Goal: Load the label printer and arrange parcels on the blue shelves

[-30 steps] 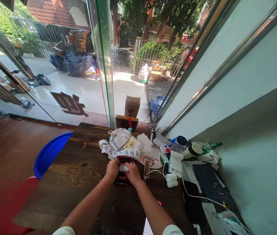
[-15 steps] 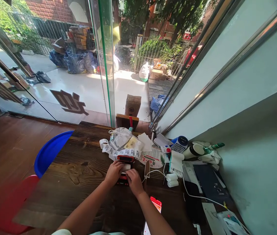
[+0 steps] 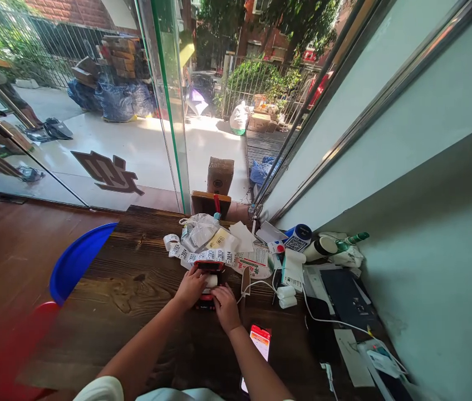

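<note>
A small red-and-black label printer (image 3: 205, 304) sits on the dark wooden table, its lid (image 3: 210, 265) raised at the far side. Inside lies a white paper roll (image 3: 211, 282). My left hand (image 3: 191, 288) is curled round the printer's left side, fingertips near the lid and the roll. On the opposite side my right hand (image 3: 226, 306) grips the near right edge, its thumb close to the roll. Fingers partly hide the roll, so the exact contact is hard to see. A strip of printed labels (image 3: 215, 255) lies just behind the lid.
A lit phone (image 3: 260, 342) lies by my right forearm. Small white rolls (image 3: 287, 297), a white cable and papers occupy the right side. Behind the printer is a plastic bag (image 3: 200, 231). Blue (image 3: 77, 256) and red (image 3: 19, 351) stools stand left of the table (image 3: 136, 289).
The view has shifted slightly, moving the scene left. My left fingers have moved up toward the raised lid, and more of the white roll shows between my hands.
</note>
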{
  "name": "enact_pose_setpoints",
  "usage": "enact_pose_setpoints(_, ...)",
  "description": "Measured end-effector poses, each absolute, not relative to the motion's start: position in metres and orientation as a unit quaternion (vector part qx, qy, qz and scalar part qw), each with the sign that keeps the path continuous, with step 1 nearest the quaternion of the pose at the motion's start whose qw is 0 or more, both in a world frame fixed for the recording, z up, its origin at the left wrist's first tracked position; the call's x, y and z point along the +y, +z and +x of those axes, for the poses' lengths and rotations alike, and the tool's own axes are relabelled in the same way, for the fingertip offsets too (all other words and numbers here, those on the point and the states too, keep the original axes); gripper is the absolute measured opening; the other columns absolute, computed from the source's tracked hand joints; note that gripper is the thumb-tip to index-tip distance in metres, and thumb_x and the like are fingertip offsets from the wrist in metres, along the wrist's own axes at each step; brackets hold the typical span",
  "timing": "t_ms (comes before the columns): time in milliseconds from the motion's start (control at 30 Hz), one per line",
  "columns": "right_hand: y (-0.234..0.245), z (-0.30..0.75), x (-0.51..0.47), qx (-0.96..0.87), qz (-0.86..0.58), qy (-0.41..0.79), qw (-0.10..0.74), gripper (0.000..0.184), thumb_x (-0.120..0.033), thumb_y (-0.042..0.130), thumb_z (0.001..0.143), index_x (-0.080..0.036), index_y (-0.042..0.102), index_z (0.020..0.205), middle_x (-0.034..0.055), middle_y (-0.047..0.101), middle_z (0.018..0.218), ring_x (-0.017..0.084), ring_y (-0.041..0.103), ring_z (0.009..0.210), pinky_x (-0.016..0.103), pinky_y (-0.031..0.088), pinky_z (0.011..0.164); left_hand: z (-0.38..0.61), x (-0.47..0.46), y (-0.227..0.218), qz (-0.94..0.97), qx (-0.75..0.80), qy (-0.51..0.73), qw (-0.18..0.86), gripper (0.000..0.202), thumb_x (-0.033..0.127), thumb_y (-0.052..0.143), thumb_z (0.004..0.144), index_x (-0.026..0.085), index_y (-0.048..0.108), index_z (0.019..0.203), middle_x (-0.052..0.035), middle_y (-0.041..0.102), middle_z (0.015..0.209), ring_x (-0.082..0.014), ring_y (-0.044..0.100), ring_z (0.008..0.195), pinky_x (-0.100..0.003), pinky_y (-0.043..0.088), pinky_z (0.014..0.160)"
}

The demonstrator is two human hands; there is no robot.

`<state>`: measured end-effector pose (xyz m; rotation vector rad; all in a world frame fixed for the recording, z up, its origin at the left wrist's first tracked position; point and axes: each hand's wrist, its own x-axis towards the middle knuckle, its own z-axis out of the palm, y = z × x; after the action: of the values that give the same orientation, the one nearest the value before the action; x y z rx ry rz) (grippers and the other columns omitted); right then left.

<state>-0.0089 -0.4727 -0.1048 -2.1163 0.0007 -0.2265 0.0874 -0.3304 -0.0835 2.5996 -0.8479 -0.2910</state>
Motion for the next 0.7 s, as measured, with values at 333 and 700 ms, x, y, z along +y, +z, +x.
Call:
enact_pose_setpoints(333,-0.1,-0.002,-0.47,-0.024,-0.91,-0.081,0.406,0.018,-0.015,0.052,0.091,-0.019,0.07,0.09,0.0048,0.072,0.09,0.021,0.063,0.094,0.047,0.044,0.098,0.089,-0.331,-0.079,0.931,-0.291,-0.111,0.189,0.038,0.012,0.061,0.077,0.029,0.071,0.109,-0.0052,0.069,0.114,-0.0294,0.051,0.116,-0.041,0.042,0.093)
enact_pose_setpoints(700,-0.103,0.004,-0.471,-0.05,-0.939,-0.099,0.325,0.014,-0.014,0.055,0.091,-0.017,0.066,0.083,0.0004,0.068,0.082,0.018,0.063,0.087,0.042,0.05,0.088,0.08,-0.323,-0.08,0.928,-0.316,-0.01,0.199,0.035,0.016,0.055,0.085,0.029,0.069,0.114,-0.0068,0.065,0.122,-0.0259,0.055,0.114,-0.04,0.043,0.099)
